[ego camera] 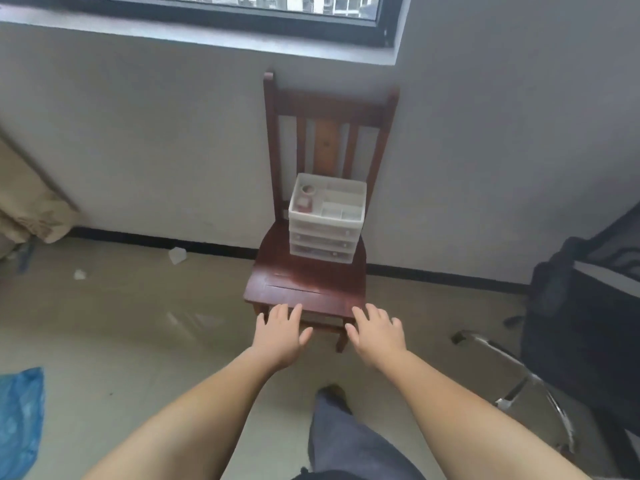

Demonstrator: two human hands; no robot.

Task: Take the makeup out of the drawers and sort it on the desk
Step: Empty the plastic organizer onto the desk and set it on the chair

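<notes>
Two bare arms reach forward, palms down, over the floor toward a wooden chair.

Far left: a blue bag on the floor at the frame edge. Above it a beige curtain hangs to the floor. Two scraps of white litter lie near the black skirting board.

Left hand: fingers spread and straight, holding nothing, tips at the front edge of the chair seat; whether they touch the wood cannot be told.

Centre: the chair stands against the grey wall under a window. On the back of the seat, close to the slats, sits a white drawer unit: three drawers, all closed, with an open tray on top. A round item and a reddish item lie in the tray's left compartments; too blurred to name. Contents show dimly through the lowest drawer front.

Right hand: open likewise, fingers splayed, empty, just short of the seat's right front corner.

Below, a leg in grey trousers steps forward between the arms.

Right: an office chair, black, its chrome base spread on the floor well apart from the wooden chair.
</notes>
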